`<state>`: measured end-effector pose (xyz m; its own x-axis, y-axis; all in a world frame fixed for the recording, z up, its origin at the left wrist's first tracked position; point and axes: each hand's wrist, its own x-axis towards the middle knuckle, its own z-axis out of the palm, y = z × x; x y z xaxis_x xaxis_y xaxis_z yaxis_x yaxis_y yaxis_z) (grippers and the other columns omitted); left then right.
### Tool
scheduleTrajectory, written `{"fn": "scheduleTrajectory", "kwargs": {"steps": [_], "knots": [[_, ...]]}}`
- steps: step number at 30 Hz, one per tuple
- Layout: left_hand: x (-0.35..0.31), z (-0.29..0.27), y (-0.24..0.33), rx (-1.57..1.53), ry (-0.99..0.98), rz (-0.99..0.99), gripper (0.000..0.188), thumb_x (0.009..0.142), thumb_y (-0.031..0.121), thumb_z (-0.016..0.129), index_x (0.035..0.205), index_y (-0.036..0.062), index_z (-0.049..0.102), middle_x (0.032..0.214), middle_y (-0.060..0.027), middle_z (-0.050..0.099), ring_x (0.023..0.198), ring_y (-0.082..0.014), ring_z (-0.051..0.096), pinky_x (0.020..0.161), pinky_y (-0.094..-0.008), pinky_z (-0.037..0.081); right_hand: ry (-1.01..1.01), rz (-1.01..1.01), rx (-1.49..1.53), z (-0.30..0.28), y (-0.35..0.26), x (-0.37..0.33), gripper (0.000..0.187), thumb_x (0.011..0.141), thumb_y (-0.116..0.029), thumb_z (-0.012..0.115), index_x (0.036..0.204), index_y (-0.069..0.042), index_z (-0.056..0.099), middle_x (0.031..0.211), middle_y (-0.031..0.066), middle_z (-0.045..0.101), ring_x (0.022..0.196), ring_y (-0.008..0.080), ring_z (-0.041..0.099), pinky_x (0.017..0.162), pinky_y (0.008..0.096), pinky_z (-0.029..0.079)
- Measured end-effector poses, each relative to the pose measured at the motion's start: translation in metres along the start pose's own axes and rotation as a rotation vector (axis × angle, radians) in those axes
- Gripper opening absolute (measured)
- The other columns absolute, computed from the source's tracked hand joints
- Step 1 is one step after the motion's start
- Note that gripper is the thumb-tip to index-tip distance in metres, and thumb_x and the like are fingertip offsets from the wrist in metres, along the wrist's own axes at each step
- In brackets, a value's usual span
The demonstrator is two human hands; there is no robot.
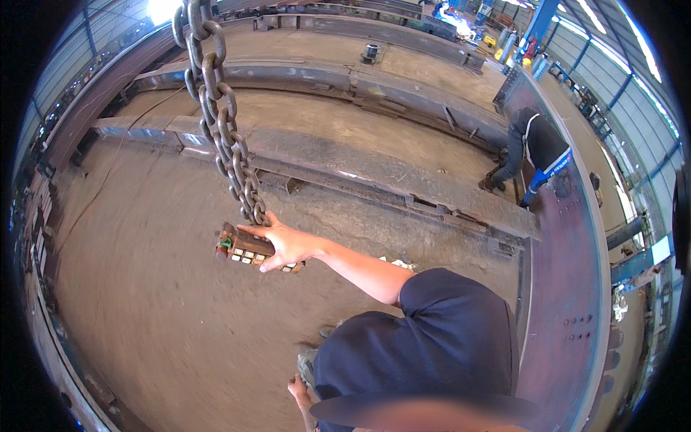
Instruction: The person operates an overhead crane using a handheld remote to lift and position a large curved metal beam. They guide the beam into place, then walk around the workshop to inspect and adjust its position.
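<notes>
My right hand [288, 243] reaches out to the left with its fingers and thumb wrapped over a handheld control box [248, 245]. This box is rust-brown, with two rows of pale square buttons and a green and a red part at its left end. A heavy steel chain [223, 122] hangs from the top and runs down to just behind my right hand. Its lower end is hidden there, so I cannot tell whether chain and box touch. Low beside my dark shirt, my left hand [297, 389] has its fingers curled in, with nothing visible in it.
Long steel beams [317, 155] lie across the floor ahead. A tall reddish-brown steel girder [561, 288] stands close on the right. Beyond it a co-worker [536, 147] in dark clothes bends over. Bright welding light [461, 25] glows at the far right.
</notes>
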<state>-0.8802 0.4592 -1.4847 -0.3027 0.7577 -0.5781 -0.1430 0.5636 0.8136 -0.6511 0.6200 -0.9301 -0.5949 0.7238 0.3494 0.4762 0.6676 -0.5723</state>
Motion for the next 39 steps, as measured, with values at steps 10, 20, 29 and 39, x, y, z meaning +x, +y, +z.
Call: {"fn": "scheduleTrajectory", "kwargs": {"steps": [10,20,29,39], "knots": [[0.147,-0.034,-0.052,0.091,-0.044,0.094,0.029,0.085,0.022,0.066,0.098,-0.0041,0.061,0.074,-0.008,0.062,0.06,-0.0161,0.058,0.046,-0.0288,0.044,0.224,0.103,-0.04,0.056,0.038,-0.002,0.097,0.065,-0.025,0.082,0.148,-0.026,0.03,0.142,0.0246,0.032,0.134,0.0414,0.025,0.111,0.0462,0.027],[0.305,-0.105,0.008,0.342,-0.156,0.191,0.023,0.082,0.019,0.065,0.086,-0.0038,0.062,0.066,-0.0098,0.061,0.052,-0.0154,0.056,0.042,-0.0331,0.044,0.414,0.185,-0.134,0.122,0.1,0.011,0.096,0.066,-0.025,0.082,0.147,-0.03,0.03,0.143,0.0296,0.021,0.135,0.0462,0.026,0.111,0.0473,0.029],[0.331,-0.081,0.12,0.312,-0.184,0.362,0.026,0.086,0.018,0.061,0.102,-0.0021,0.059,0.074,-0.0058,0.059,0.056,-0.015,0.057,0.043,-0.0277,0.042,0.438,0.24,-0.097,0.149,0.093,0.017,0.094,0.071,-0.032,0.079,0.149,-0.029,0.026,0.143,0.0309,0.019,0.128,0.0465,0.037,0.11,0.0428,0.031],[0.253,-0.021,0.091,0.536,-0.411,0.377,0.04,0.081,0.025,0.069,0.103,-0.0073,0.063,0.071,-0.011,0.064,0.055,-0.0172,0.06,0.046,-0.0299,0.047,0.317,0.209,0.156,0.173,0.077,0.008,0.094,0.075,-0.028,0.076,0.151,-0.033,0.02,0.145,0.0272,0.016,0.133,0.0429,0.029,0.112,0.0382,0.024]]}}
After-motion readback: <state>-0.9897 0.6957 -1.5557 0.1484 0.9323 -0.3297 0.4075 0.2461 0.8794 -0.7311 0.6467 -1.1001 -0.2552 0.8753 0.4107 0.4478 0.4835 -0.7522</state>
